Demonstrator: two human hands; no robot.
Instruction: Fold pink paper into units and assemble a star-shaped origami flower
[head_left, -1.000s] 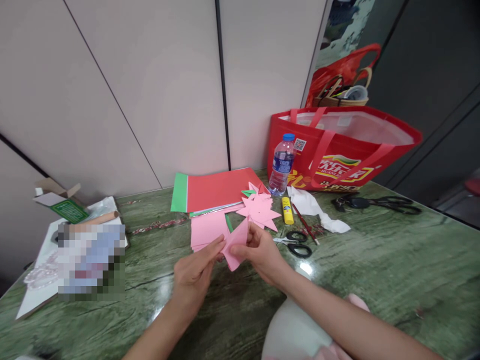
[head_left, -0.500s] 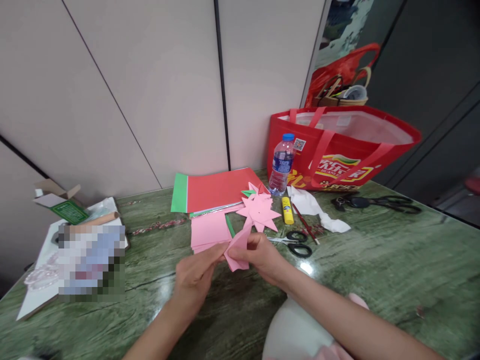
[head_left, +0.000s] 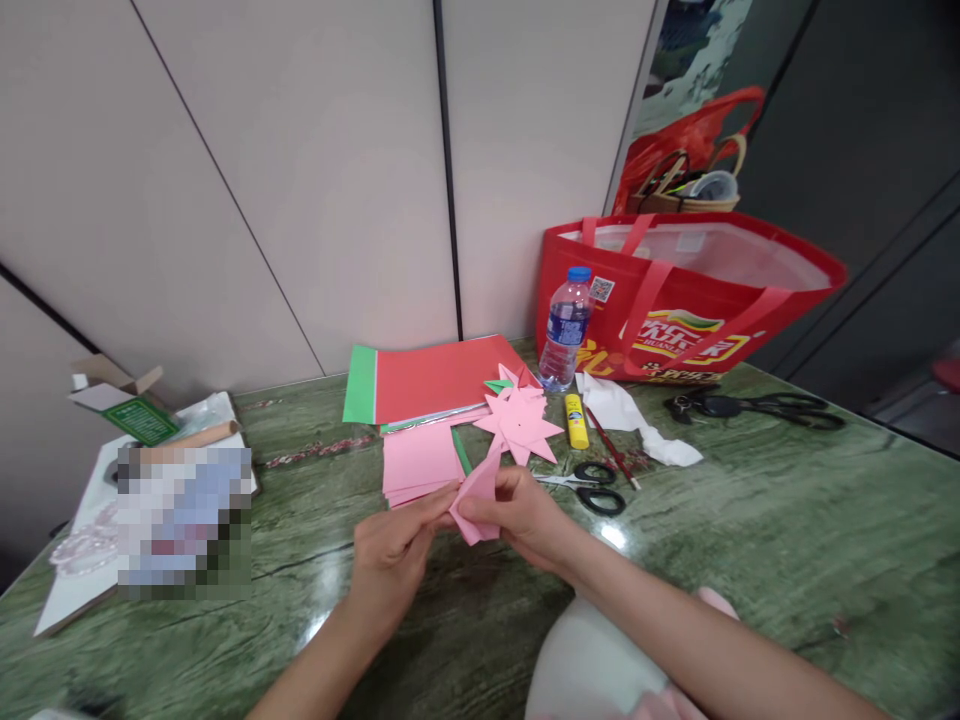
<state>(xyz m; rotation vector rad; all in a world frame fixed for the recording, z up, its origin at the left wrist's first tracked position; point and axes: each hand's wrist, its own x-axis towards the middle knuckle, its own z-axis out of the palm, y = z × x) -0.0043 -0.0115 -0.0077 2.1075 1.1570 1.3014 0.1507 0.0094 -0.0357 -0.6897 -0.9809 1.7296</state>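
Note:
Both hands pinch a folded pink paper piece (head_left: 480, 492) just above the green marble table (head_left: 750, 540). My left hand (head_left: 394, 555) grips its left edge with fingertips closed. My right hand (head_left: 525, 515) holds its right side, fingers curled round it. Just behind lies a stack of pink paper squares (head_left: 416, 462), and to the right of that a pink paper star (head_left: 521, 425).
Red and green paper sheets (head_left: 431, 385) lie by the wall. A water bottle (head_left: 564, 330), a yellow glue stick (head_left: 575, 420), small scissors (head_left: 592, 487), white crumpled paper (head_left: 630, 415), large black scissors (head_left: 757, 405) and a red bag (head_left: 686, 300) stand to the right. A box (head_left: 124, 405) and a board (head_left: 82, 580) are left.
The pink paper has been folded narrower and lowered slightly between the hands. The hands stay in nearly the same place.

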